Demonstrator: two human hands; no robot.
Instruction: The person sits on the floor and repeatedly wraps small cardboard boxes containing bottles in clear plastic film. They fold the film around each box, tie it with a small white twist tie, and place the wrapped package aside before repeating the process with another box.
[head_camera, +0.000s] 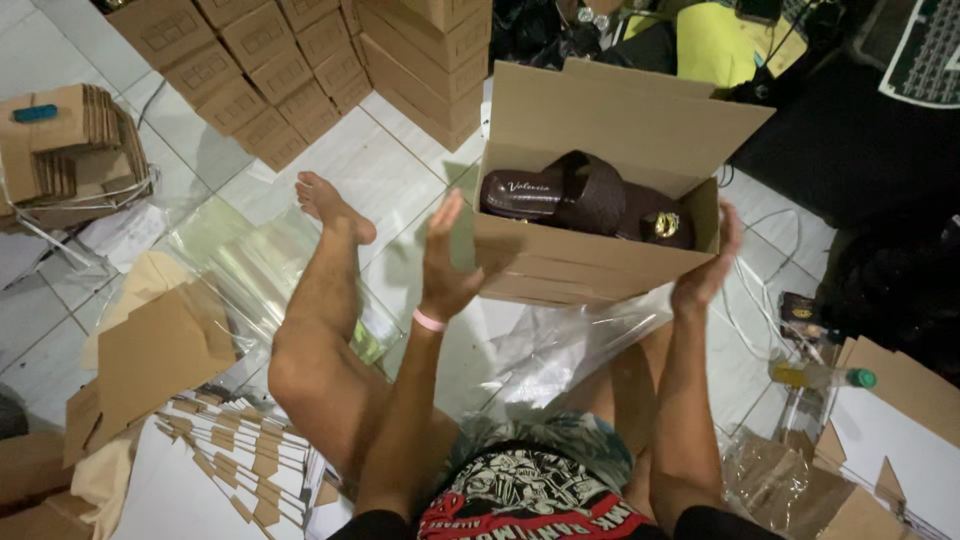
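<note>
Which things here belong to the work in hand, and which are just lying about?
In hand:
- open cardboard box, held between left hand and right hand
- dark brown sandals inside it

Lying about:
- stacked closed boxes
- flat cardboard pieces
- clear plastic bags
- green-capped bottle

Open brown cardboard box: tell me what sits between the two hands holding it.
Head view: only the cardboard box with dark brown sandals lies between left hand and right hand.

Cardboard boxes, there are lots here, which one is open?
The cardboard box held up between both hands, lid flap raised, dark brown sandals visible inside. The stacked boxes on the floor behind are all closed.
</note>
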